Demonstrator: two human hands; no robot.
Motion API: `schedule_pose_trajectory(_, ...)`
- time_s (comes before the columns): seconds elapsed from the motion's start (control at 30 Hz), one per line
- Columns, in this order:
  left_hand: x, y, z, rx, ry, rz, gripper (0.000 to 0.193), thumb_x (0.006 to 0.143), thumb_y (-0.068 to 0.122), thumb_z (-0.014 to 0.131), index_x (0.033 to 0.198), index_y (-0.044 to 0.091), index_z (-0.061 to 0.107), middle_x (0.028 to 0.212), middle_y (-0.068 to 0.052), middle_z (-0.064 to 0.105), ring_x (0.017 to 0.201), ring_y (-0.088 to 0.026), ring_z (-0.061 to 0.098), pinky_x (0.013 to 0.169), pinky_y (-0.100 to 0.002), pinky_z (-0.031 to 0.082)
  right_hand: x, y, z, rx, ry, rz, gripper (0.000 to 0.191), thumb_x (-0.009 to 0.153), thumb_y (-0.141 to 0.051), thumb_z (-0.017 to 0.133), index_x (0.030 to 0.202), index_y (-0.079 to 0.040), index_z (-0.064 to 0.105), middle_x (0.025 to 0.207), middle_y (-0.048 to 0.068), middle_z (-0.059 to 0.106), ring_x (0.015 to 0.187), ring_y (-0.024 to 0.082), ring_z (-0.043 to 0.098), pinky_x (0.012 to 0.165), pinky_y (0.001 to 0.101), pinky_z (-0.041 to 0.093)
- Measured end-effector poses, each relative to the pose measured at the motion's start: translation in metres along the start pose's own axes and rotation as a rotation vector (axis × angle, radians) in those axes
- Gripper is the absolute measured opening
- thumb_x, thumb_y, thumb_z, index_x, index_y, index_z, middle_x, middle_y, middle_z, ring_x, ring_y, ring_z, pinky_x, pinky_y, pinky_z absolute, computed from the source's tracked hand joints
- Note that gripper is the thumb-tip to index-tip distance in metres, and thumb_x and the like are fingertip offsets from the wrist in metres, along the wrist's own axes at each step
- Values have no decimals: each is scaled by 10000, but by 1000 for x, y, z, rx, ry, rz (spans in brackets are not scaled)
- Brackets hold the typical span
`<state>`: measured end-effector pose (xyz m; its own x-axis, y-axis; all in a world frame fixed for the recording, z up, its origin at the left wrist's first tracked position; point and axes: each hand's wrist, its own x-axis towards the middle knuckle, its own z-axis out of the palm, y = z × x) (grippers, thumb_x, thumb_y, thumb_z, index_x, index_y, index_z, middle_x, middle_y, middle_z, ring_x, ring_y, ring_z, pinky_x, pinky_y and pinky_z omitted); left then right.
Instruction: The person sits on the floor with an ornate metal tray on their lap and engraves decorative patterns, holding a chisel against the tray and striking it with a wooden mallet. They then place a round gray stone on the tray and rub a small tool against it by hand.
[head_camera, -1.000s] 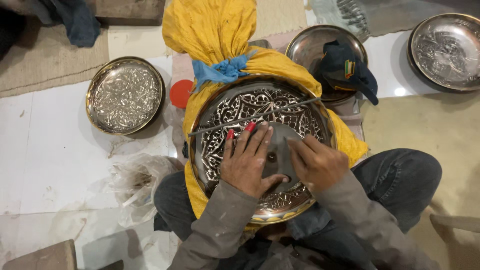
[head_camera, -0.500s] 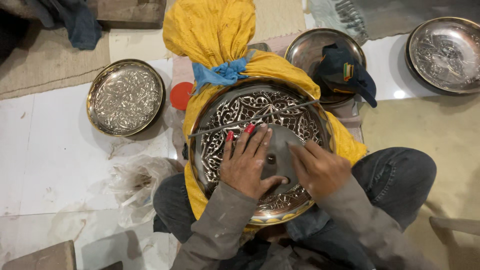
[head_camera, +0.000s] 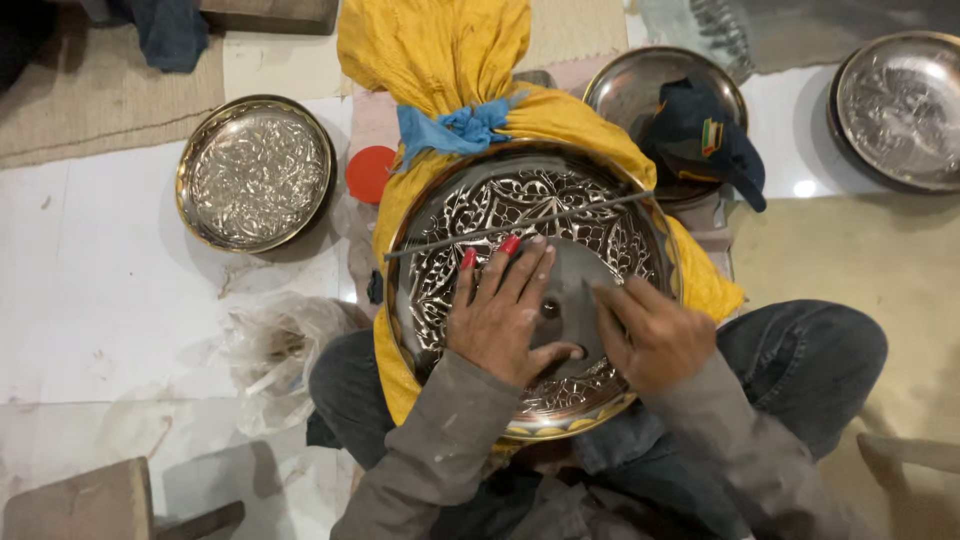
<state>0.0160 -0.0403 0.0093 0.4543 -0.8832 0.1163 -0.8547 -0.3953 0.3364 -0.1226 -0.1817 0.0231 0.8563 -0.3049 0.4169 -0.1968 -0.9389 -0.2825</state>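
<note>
A large round metal tray (head_camera: 520, 200) with engraved floral patterns rests on a yellow cloth bundle (head_camera: 430, 50) across my lap. My left hand (head_camera: 505, 315) lies flat on the tray's plain centre with its fingers spread; two fingertips wear red caps. My right hand (head_camera: 650, 335) rests on the tray just to the right, thumb and forefinger pinched toward the centre. Whether it holds a small tool is hidden. A thin metal rod (head_camera: 600, 205) lies across the tray above my fingers.
A smaller engraved tray (head_camera: 255, 172) sits on the white floor at left, another tray (head_camera: 900, 105) at top right. A dark cap (head_camera: 705, 135) lies in a plain metal dish (head_camera: 625, 85). There is a red lid (head_camera: 368, 172), a crumpled plastic bag (head_camera: 275, 350) and a wooden block (head_camera: 75, 500).
My right hand has shifted slightly right on the tray. The left hand and the tray stay as they were.
</note>
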Motion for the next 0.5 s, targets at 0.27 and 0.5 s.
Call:
schedule_pose_trajectory(0.27,0,0,-1,-43,71,21,1171,571,662,859,1515,105,448,1554,-42,458,1387,-314,408,1139,-580,289,3,3,0,6,16,22,225,845,-140,742,1067,-110,751,826,49,654,599,255,651,499,377,490)
schedule_pose_trajectory(0.5,-1,0,-1,-24,62,28,1186,554,671,853,1508,96,445,1554,-61,440,1414,-316,392,1166,-584,264,7,3,4,36,8,11,217,865,-137,741,1078,-94,727,875,58,654,665,263,670,542,371,509)
